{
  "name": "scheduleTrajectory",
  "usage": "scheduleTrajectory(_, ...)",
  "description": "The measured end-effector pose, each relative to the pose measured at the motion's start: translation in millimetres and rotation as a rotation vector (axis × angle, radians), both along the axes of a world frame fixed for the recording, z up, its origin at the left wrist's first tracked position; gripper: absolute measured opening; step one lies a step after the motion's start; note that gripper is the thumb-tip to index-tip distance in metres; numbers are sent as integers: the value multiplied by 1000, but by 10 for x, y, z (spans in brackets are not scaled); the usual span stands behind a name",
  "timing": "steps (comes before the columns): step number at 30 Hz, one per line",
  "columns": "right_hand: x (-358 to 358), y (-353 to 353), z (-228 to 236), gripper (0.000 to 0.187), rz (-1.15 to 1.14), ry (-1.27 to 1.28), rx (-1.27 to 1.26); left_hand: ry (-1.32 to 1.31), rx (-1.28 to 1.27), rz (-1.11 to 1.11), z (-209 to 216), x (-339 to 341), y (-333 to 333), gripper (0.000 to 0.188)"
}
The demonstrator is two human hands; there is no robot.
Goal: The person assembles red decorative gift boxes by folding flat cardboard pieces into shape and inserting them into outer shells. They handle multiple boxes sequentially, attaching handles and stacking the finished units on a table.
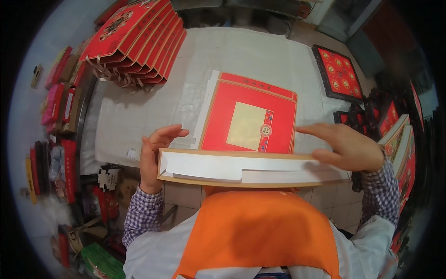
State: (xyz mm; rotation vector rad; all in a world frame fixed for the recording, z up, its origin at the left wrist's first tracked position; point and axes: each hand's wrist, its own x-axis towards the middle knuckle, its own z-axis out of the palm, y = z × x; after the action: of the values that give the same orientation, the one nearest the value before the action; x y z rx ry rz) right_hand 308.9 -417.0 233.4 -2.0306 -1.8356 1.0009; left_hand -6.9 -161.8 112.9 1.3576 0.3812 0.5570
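A long, narrow carton or bag (pixel 204 168) stands close to my orange apron, its open mouth facing up. White flaps show inside a tan rim. My left hand (pixel 151 160) rests its palm against the left end, with bent, spread fingers reaching past the far rim. Over the right end hovers my right hand (pixel 346 144), slightly blurred. Its fingers stretch to the left and it grips nothing I can see. Just beyond the carton lie flat red printed pieces (pixel 216 116) with a cream square and a white side tab. The carton hides their near edge.
Several red gift bags (pixel 139 42) with ribbon handles stand at the far left of the pale-covered table (pixel 204 46). A dark-framed red tray (pixel 339 72) lies far right. Red and black packaging (pixel 388 121) crowds my right; boxes (pixel 69 167) and a green package (pixel 102 260) lie left.
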Motion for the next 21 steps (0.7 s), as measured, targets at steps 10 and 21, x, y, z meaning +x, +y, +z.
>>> scheduleTrajectory(10,-1093,1416,-512,52,337,79,-121,81,60,116,57,-283,-273,36)
scheduleTrajectory(21,-1207,1362,-690,45,327,87,33,237,229,57,115,-423,-248,36)
